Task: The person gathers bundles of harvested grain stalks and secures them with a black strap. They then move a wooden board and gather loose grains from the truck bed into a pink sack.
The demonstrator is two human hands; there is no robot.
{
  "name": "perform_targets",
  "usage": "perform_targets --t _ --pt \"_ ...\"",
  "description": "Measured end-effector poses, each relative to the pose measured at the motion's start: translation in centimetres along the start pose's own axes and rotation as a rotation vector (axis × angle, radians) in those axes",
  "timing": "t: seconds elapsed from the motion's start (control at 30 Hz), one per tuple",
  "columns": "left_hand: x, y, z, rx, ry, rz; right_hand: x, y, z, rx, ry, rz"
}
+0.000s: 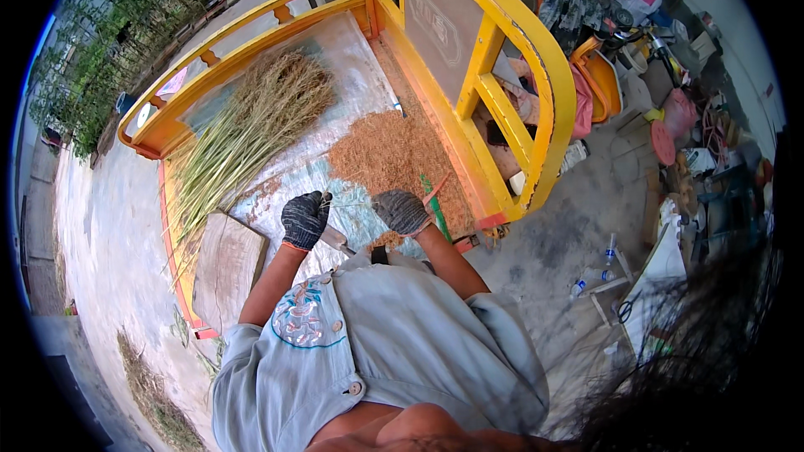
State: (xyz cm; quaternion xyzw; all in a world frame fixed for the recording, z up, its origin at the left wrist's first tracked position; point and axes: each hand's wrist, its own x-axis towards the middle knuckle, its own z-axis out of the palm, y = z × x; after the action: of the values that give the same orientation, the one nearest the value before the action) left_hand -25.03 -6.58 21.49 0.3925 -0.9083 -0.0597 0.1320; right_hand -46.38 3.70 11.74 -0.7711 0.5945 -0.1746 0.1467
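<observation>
My left hand (305,219), in a dark knitted glove, is closed in a fist. Level with it, my right hand (402,212) wears the same kind of glove, its fingers curled. Thin pale stalks (356,202) stretch between the two hands. Below them a flat metal blade (337,240) points down toward my lap; its other end is hidden. Just past my right hand spreads a heap of reddish-brown grain (389,151). A bundle of cut stalks with bushy seed heads (260,117) lies to the far left, on plastic sheeting (356,75).
The yellow cart (553,130) has a rail on its far side and a tall frame on the right. A wooden board (226,264) lies beside my left forearm. A green strip (436,208) rests near the grain. Bags, basins and bottles clutter the right-hand floor; plants grow far left.
</observation>
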Motion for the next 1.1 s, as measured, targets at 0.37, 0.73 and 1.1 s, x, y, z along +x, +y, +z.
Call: perform_targets --t 0.37,0.73,1.1 --pt "-0.3 -8.0 4.4 0.139 0.066 -0.15 1.9 -1.4 2.9 0.226 0.113 -0.081" --pt "1.9 -9.0 3.7 -0.338 0.085 -0.289 0.6 1.6 3.6 -0.068 0.261 -0.222" --pt "-0.6 2.9 3.4 -1.057 -0.298 -0.442 3.8 -5.7 -4.5 0.24 0.123 0.137"
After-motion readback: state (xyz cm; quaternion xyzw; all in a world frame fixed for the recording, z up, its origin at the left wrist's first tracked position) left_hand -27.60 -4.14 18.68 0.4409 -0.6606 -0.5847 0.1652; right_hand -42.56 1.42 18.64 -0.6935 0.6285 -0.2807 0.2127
